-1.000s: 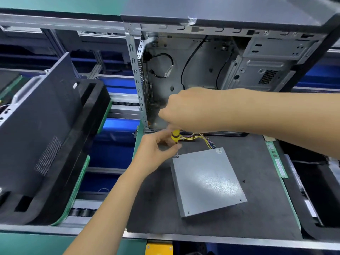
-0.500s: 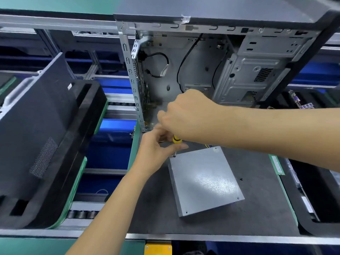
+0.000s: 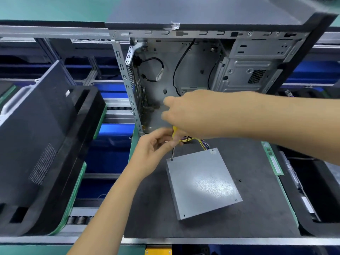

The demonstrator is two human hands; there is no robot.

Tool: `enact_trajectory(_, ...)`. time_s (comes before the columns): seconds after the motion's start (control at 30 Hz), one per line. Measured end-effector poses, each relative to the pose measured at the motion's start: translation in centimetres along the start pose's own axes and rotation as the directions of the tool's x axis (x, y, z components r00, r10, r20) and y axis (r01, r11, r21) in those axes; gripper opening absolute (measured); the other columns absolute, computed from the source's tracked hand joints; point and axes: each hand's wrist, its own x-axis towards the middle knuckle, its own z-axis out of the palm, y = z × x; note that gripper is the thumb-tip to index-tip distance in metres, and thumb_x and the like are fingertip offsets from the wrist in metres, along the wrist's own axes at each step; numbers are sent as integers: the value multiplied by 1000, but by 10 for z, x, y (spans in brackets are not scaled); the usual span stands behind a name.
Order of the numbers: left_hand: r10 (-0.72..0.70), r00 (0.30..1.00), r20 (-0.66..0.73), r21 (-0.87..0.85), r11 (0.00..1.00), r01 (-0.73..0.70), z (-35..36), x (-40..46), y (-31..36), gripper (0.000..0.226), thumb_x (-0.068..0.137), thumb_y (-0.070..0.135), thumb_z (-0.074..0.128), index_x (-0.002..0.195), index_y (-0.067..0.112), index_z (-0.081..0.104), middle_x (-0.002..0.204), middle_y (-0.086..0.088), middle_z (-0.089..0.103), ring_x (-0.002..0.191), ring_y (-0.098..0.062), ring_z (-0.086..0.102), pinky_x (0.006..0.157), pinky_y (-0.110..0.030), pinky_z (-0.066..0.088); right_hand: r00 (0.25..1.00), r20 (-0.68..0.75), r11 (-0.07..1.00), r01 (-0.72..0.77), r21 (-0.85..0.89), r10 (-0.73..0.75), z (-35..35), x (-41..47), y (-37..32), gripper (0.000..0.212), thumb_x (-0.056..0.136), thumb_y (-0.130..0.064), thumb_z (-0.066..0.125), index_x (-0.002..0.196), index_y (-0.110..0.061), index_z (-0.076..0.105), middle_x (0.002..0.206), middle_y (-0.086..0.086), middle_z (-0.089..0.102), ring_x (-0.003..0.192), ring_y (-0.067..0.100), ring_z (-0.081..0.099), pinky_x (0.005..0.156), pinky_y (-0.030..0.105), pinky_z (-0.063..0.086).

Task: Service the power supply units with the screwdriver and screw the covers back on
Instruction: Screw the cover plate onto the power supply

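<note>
Right hand point(image 3: 185, 115) has risen, still gripping the screwdriver point(image 3: 173, 142); left hand point(image 3: 156, 150) steadies its shaft.

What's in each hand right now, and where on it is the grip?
The right hand grips the screwdriver by its yellow handle. The left hand's fingers pinch its shaft above the power supply corner screw.

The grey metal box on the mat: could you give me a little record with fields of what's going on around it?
item: power supply unit, lying flat on the dark mat
tool: screwdriver, tip at the unit's far-left corner screw
right hand: grips the yellow handle from above
left hand: fingers steady the shaft
wires: coloured bundle at the unit's far edge
behind: open computer case, standing upright
loose: small dark screw on the mat, right of the unit
</note>
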Motion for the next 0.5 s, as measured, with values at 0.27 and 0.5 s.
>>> enact_trajectory(0.27,-53,994,-93,-194,980,34,13,-2,-3,29,83,-16,63,104,2,54,91,12,68,76,-11,70,75,-18,53,994,-93,994,-70,-86,62,-6,2,-10,34,88,-4,46,60,-12,29,58,0,25,55,17,30,46,22,17)
enact_trajectory(0.5,-49,998,31,-292,955,56,4,-4,-5,18,92,15,63,105,25,69,101,1,74,100,-20,69,91,-27,51,997,2,989,74,127,-75,0,0,-1,35,79,-12,69,92,-19,37,85,0,31,55,19,41,46,28,24)
